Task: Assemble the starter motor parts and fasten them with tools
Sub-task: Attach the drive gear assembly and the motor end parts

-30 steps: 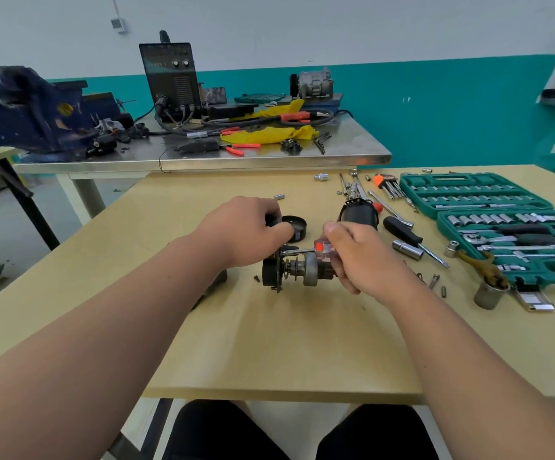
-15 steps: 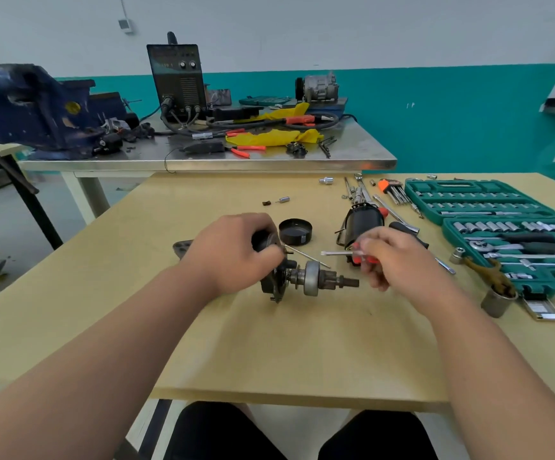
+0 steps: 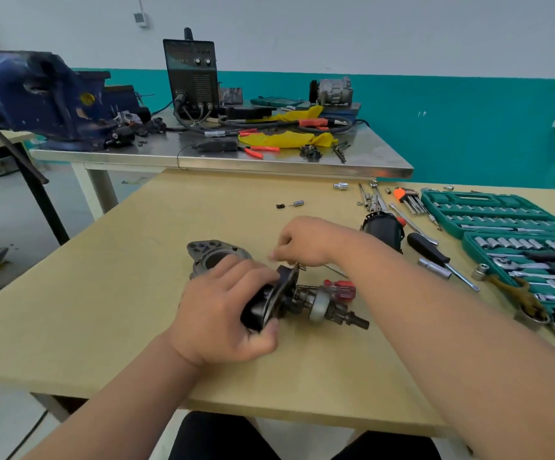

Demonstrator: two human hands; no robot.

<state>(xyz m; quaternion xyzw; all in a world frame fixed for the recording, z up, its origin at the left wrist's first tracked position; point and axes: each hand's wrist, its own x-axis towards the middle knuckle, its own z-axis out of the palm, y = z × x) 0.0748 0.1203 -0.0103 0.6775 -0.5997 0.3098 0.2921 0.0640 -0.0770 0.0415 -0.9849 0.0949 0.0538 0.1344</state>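
My left hand [image 3: 223, 310] grips the black end of the starter motor sub-assembly [image 3: 271, 302], which lies on the wooden table [image 3: 136, 293]. Its geared shaft [image 3: 325, 308] points right. My right hand [image 3: 309, 242] hovers over the mounting plate's top edge, its curled fingertips pinching a thin long bolt [image 3: 335, 270] there; the fingertips are blurred. A red-handled screwdriver [image 3: 340, 288] lies on the table just behind the shaft. The grey nose housing [image 3: 209, 254] sits behind my left hand. The black motor body [image 3: 384, 229] stands right of my right hand.
A black-handled screwdriver [image 3: 428, 249] and a socket extension [image 3: 433, 268] lie right of the motor body. Two green socket-set cases [image 3: 488, 214] fill the right side. A wrench and socket [image 3: 528, 303] lie near them. Hex keys [image 3: 408, 200] and small bits are at the far edge.
My right hand has let go of the red-handled screwdriver, which now lies by the shaft, and has moved left to the plate's top edge. My left hand still grips the sub-assembly.
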